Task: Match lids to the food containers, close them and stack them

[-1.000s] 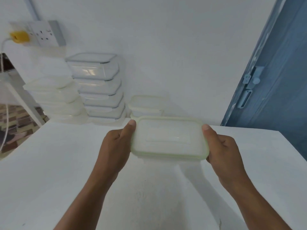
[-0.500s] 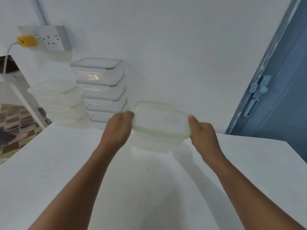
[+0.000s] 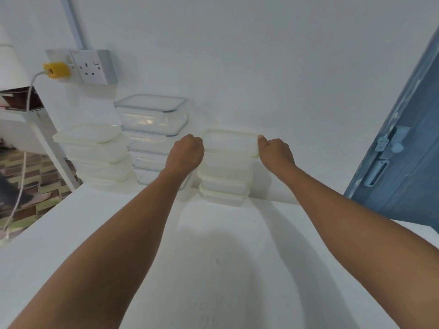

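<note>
Gripping a lidded plastic container by its two short ends, the left hand and right hand hold it level on top of a low stack of matching green-rimmed tubs at twelve o'clock, hard against the wall. Both hands' fingers are curled narrow round the ends, holding the container, with the right thumb lying on the lid's corner. That end-on grip probably keeps the container square to the tub beneath. Whether its weight is fully down I cannot tell. Like is piled with like: a taller pile of glass containers stands at eleven o'clock, just beside the left hand, and a pile of larger plastic tubs at ten o'clock. Backing each pile onto the wall likely steadies it and keeps the near bench as working room
</note>
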The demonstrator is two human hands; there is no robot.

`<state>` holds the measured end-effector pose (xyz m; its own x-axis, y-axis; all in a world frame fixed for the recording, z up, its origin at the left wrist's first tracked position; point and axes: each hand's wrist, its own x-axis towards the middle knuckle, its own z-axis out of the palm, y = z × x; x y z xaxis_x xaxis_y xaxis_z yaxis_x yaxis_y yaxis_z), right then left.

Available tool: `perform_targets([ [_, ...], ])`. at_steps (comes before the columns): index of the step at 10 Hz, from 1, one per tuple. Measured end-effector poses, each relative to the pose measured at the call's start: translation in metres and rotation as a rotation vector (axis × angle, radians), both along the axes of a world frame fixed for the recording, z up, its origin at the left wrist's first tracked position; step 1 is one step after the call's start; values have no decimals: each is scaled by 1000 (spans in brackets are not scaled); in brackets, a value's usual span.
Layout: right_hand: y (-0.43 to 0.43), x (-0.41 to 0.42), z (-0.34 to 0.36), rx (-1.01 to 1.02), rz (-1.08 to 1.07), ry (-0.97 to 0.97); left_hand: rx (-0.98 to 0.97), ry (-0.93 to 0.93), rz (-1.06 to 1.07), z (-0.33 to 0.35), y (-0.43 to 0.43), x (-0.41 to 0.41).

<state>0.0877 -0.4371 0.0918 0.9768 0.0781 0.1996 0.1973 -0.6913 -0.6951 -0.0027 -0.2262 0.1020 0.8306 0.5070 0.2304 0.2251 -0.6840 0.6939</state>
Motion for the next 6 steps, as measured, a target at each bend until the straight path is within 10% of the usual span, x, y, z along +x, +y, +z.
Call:
perform_targets([
  [6, 5, 4, -35, 83, 13, 177, 123, 63, -26, -31, -4, 3],
])
